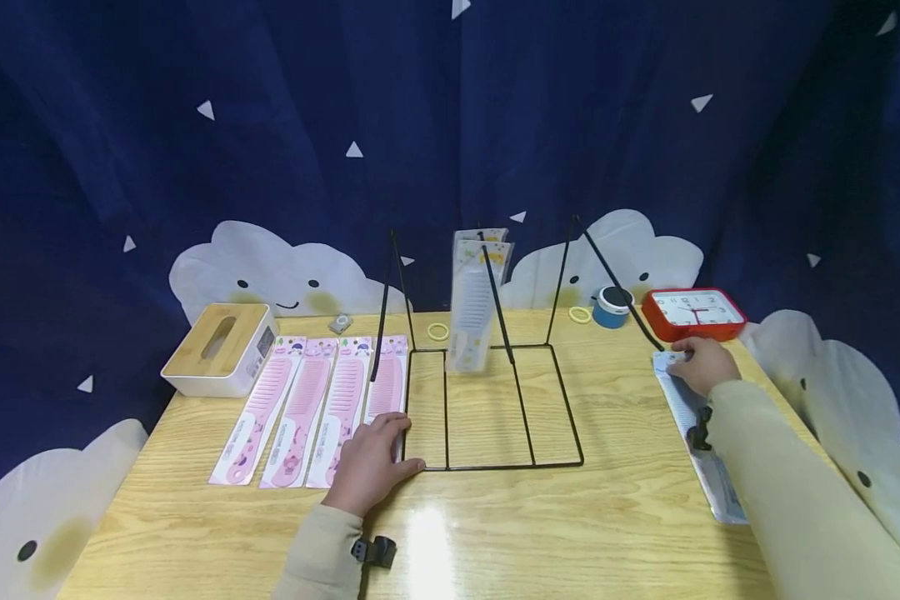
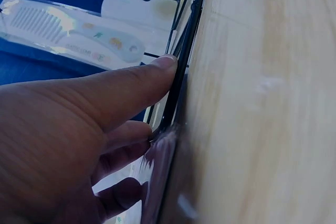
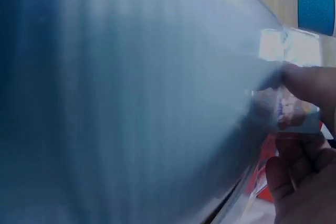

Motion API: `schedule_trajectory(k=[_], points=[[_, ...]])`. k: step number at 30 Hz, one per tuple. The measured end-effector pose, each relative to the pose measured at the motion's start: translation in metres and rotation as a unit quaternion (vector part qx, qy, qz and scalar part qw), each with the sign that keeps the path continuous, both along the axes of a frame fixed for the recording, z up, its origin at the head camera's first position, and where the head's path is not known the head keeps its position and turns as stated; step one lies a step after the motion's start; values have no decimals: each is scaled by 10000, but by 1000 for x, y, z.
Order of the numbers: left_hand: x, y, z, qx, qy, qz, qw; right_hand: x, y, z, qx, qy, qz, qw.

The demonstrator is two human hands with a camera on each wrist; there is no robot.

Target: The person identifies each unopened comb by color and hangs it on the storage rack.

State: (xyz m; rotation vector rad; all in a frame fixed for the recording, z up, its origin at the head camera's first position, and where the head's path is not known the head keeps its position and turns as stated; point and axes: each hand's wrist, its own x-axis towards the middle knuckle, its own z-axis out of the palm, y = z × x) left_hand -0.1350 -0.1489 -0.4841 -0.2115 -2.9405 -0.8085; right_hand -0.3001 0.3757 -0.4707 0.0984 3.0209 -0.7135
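Left hand (image 1: 371,461): lies flat on the table, fingers straight and holding nothing; the thumb (image 2: 134,80) presses along the near left corner of the black wire rack (image 1: 487,465).
Under the left fingers: the handle end of the nearest pink comb pack (image 1: 385,386), which the fingertips overlap.
Left of that hand: three more pink comb packs (image 1: 294,410) in a row, side by side, touching or nearly so.
Right hand (image 1: 701,364): fingers curled onto the far end of a blue-white comb pack (image 1: 701,439); the right wrist view shows a fingertip (image 3: 310,85) on the pack's printed card, pinching its edge.
Blue-white comb pack: lies flat on the table, running from the right fingers back under the sleeve.
Beyond the right fingers: red clock (image 1: 692,311), just past the fingertips; blue round tin (image 1: 612,307) to its left.
Between the hands: the wire rack, with two white comb packs (image 1: 476,302) hanging on its middle arm.
Far left: wooden-topped tissue box (image 1: 221,347).
Table (image 1: 495,533): light wood.
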Motion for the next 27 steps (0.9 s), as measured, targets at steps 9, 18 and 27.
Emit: schedule_trajectory(k=[9, 18, 27], points=[[-1, 0, -1, -32, 25, 10, 10000, 4, -20, 14, -479, 333, 171, 9982], [1, 0, -1, -57, -67, -29, 10000, 41, -117, 74, -2326, 177, 1060, 9666], [0, 1, 0, -76, -72, -20, 9999, 106, -218, 121, -3669, 263, 2595, 8929]])
